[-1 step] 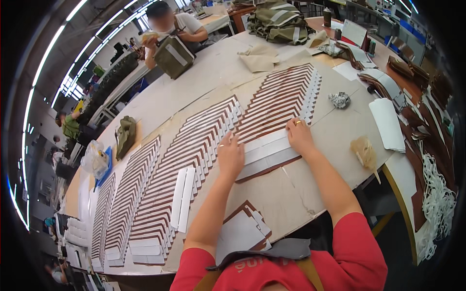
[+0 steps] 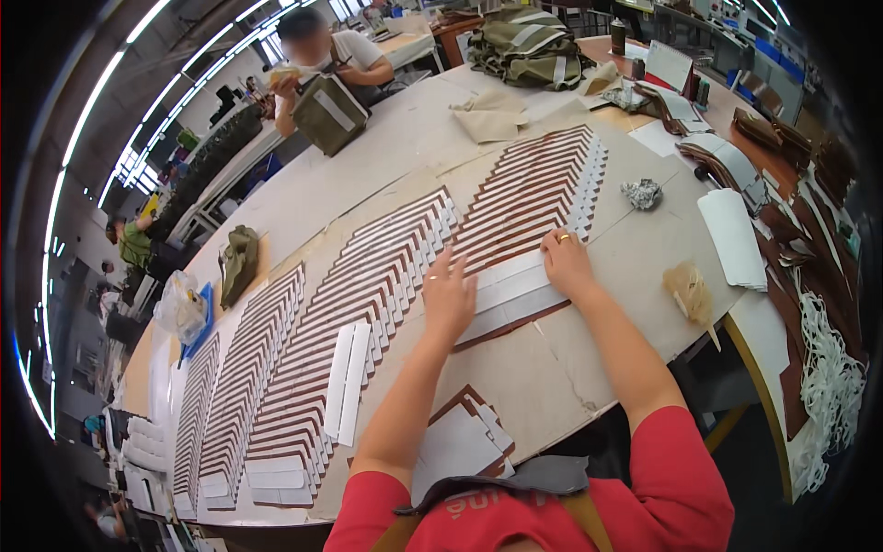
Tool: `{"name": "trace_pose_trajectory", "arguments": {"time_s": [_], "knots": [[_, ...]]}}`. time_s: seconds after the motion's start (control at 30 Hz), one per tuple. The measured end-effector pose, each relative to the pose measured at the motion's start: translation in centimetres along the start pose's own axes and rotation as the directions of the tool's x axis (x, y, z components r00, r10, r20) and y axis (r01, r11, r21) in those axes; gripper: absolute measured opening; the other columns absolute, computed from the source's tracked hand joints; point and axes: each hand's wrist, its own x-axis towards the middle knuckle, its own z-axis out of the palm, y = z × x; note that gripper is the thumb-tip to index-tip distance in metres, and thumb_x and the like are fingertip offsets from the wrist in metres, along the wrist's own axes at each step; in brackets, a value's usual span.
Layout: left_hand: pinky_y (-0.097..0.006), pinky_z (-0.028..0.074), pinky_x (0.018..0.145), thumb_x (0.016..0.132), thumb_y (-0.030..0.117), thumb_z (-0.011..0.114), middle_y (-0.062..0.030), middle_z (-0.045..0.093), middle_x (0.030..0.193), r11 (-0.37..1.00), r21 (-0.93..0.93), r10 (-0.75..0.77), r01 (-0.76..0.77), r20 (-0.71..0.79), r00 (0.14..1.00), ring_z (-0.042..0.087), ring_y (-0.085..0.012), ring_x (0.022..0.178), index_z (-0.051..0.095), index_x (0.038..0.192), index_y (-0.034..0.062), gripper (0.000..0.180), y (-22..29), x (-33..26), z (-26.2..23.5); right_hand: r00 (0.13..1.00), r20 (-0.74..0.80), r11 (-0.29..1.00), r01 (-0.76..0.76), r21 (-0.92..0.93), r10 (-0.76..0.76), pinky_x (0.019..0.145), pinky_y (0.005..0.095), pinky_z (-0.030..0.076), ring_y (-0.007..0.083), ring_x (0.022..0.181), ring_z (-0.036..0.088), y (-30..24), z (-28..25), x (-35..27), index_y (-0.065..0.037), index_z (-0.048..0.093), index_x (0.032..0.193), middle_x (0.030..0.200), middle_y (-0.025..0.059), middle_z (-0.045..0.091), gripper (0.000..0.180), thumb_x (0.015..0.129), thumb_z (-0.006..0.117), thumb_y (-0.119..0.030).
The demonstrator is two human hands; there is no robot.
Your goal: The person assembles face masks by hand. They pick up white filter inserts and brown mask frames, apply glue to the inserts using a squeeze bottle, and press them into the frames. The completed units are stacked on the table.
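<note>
Nothing has shifted since the earlier frame: both hands, left (image 2: 448,299) and right (image 2: 566,262), press flat and open on white strips (image 2: 506,290) at the near end of brown-and-white strip rows (image 2: 386,267) covering the bench (image 2: 552,359), crumpled foil (image 2: 642,193) beyond.

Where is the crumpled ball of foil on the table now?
In the head view, the foil ball lies on the table, right of the far row of brown strips, beyond the right hand.

A crumpled foil ball (image 2: 642,193), olive bags (image 2: 526,46) and a white cord heap (image 2: 828,368) sit around the table (image 2: 368,166).
</note>
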Motion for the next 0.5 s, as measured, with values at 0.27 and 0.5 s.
{"name": "trace_pose_trajectory", "arguments": {"time_s": [0.27, 0.5], "knots": [[-0.048, 0.008, 0.110, 0.092, 0.046, 0.033, -0.0097, 0.022, 0.148, 0.993, 0.103, 0.027, -0.059, 0.289, 0.957, 0.017, -0.0266, 0.137, 0.026, 0.140, 0.0056, 0.063, 3.1, -0.2, 4.7, 0.995, -0.025, 0.981, -0.098, -0.169, 0.095, 0.082, 0.0407, 0.040, 0.0258, 0.098, 0.050, 0.1, 0.2, -0.6, -0.007, 0.052, 0.106, 0.103, 0.0082, 0.055, 0.029, 0.078, 0.053, -0.011], [-0.047, 0.008, 0.111, 0.093, 0.047, 0.031, -0.0094, 0.021, 0.148, 0.990, 0.124, 0.031, -0.068, 0.283, 0.959, 0.018, -0.0258, 0.137, 0.026, 0.141, 0.0063, 0.063, 2.9, -0.4, 4.5, 0.986, 0.081, 0.985, 0.154, -0.073, -0.148, 0.105, 0.0435, 0.024, 0.0263, 0.128, 0.035, -2.9, 0.2, -0.5, -0.005, 0.041, 0.131, 0.137, 0.0102, 0.041, 0.046, 0.089, 0.045, -0.024]]}}
